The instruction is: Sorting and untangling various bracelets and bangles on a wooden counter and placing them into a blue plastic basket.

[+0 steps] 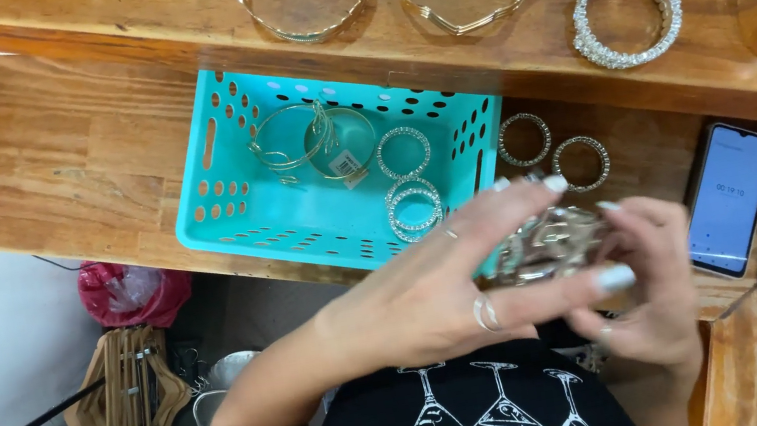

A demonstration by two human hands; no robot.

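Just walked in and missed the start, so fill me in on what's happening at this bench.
A person is holding a small, shiny, clear packet between both hands, the left hand over it and the right hand beneath. Just beyond sits a turquoise basket holding several bangles. Two sparkly rings lie on the wooden bench beside it, and a phone rests to the right.

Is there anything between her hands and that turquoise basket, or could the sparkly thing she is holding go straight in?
Nothing visible blocks it. The left hand and right hand hold the shiny piece right by the open-topped basket, which has bracelets inside.
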